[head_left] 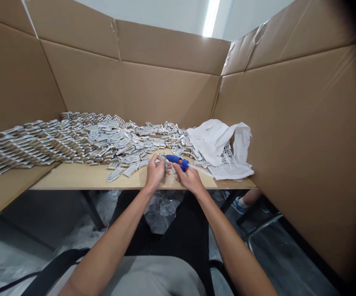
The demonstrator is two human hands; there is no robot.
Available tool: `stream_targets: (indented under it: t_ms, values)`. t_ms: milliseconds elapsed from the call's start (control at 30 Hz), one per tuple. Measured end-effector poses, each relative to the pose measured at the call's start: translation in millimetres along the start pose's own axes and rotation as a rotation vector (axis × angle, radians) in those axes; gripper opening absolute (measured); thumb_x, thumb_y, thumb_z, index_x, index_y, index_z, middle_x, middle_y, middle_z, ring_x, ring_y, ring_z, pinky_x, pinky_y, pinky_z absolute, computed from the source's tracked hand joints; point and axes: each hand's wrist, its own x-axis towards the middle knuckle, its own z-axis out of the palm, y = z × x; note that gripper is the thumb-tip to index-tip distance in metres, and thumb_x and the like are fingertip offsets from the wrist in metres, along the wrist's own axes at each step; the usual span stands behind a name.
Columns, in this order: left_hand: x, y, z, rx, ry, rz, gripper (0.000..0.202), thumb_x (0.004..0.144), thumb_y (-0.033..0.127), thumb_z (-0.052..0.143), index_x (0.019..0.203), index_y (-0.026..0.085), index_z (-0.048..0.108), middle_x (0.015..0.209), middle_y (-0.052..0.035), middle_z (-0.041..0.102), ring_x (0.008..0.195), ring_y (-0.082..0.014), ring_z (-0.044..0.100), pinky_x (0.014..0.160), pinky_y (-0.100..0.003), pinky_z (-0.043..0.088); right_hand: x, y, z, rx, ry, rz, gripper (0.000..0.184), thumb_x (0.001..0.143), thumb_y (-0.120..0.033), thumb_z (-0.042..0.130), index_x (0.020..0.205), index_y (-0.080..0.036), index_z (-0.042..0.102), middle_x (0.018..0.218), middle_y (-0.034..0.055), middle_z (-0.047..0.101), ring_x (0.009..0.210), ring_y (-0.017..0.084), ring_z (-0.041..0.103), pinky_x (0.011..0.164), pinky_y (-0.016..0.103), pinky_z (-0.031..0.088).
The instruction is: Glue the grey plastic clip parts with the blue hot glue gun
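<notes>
The left hand [155,172], at the centre of the frame, holds a small grey piece [162,157] between thumb and fingers; the right hand [190,179], just to the right of it, is closed around a blue tool [174,159] with an orange patch, shaped like a glue gun; the tool points left, its front end close to the grey piece, though whether the two touch cannot be told; a pale, translucent stick [201,169] runs from the tool's back end toward the right.

Both hands are above the front edge of a light wooden table [82,176]; behind them, across the middle of the frame, lies a loose heap of similar grey pieces [112,137]; at the left of the frame, more of them stand in tight, slanting rows [32,144]; right of centre, a crumpled white sheet [211,139] covers part of the heap.

Tall brown cardboard walls [168,90] enclose the table at left, back and right; a bright strip light [211,18] shows at the top of the frame.

Below the table, at the lower centre, are the person's dark trousers [178,230] and grey top [153,275]; clear plastic [162,204] litters the floor between the legs; at the lower right, another person's foot in a blue shoe [238,206] shows.
</notes>
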Motion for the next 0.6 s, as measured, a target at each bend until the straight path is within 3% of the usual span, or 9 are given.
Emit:
stream_targets:
  t_ms: [100, 167, 433, 600]
  values:
    - [1, -1, 0.0, 0.005, 0.005, 0.018, 0.026, 0.08, 0.039, 0.071, 0.083, 0.022, 0.051, 0.072, 0.0023, 0.06, 0.054, -0.0118, 0.06, 0.05, -0.023, 0.055, 2, -2, 1, -0.101, 0.028, -0.128, 0.036, 0.102, -0.052, 0.056, 0.098, -0.024, 0.078, 0.092, 0.0062, 0.079, 0.092, 0.026, 0.073, 0.089, 0.033, 0.052]
    - [2, -2, -0.8, 0.01, 0.007, 0.043, 0.025, 0.08, 0.038, 0.071, 0.081, 0.022, 0.051, 0.072, 0.003, 0.057, 0.055, -0.0111, 0.058, 0.049, -0.022, 0.054, 2, -1, 3, -0.119, 0.029, -0.188, 0.032, 0.103, -0.048, 0.056, 0.103, -0.024, 0.078, 0.103, 0.0071, 0.079, 0.101, 0.026, 0.072, 0.093, 0.034, 0.051]
    - [4, -5, -2.9, 0.044, 0.023, 0.071, 0.026, 0.08, 0.036, 0.07, 0.076, 0.022, 0.049, 0.067, 0.0044, 0.052, 0.054, -0.0096, 0.051, 0.045, -0.017, 0.042, -4, 8, 14, -0.228, 0.11, -0.34, 0.034, 0.104, -0.052, 0.054, 0.098, -0.02, 0.066, 0.093, 0.0098, 0.072, 0.083, 0.025, 0.068, 0.075, 0.031, 0.049]
    - [2, -3, 0.3, -0.017, 0.012, 0.02, 0.029, 0.08, 0.042, 0.074, 0.083, 0.022, 0.053, 0.07, 0.002, 0.061, 0.057, -0.0122, 0.059, 0.053, -0.021, 0.048, -7, 6, 13, -0.137, 0.34, -0.242, 0.039, 0.103, -0.057, 0.051, 0.092, -0.022, 0.063, 0.086, 0.0089, 0.07, 0.082, 0.025, 0.068, 0.076, 0.033, 0.05]
